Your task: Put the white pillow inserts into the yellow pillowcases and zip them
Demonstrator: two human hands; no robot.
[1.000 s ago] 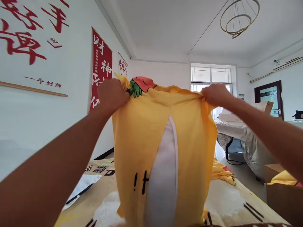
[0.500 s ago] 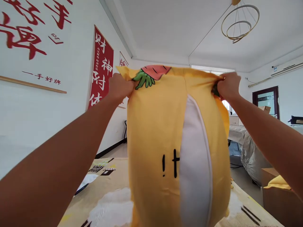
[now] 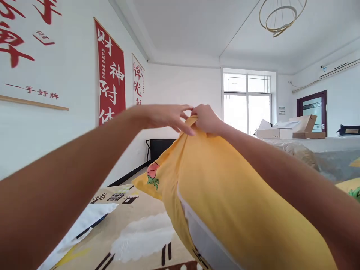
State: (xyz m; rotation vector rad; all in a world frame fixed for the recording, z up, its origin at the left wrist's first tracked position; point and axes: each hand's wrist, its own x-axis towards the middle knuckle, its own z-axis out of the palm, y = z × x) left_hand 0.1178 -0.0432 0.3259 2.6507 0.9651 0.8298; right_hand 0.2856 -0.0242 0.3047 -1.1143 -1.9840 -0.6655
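A yellow pillow (image 3: 242, 195) hangs tilted in front of me, its white inner (image 3: 204, 232) showing through a long slit in the cover. My right hand (image 3: 206, 117) is closed on the gathered top edge of the cover, holding it up. Beside it, my left hand (image 3: 171, 117) has its fingers stretched and apart, with the thumb lying close against the fabric at the same edge; firm contact is hard to tell. A pink and green print (image 3: 153, 174) marks the loose corner at the left.
Below lies a beige patterned cloth (image 3: 135, 213), with a white cushion-like item (image 3: 81, 228) at its left. Cardboard boxes (image 3: 305, 125) stand on a plastic-draped surface at the right. More yellow fabric (image 3: 344, 185) shows at the right edge.
My hands have come together from the pillow's two top corners. The pillow has turned and slants down to the right. My left hand has let go of its corner.
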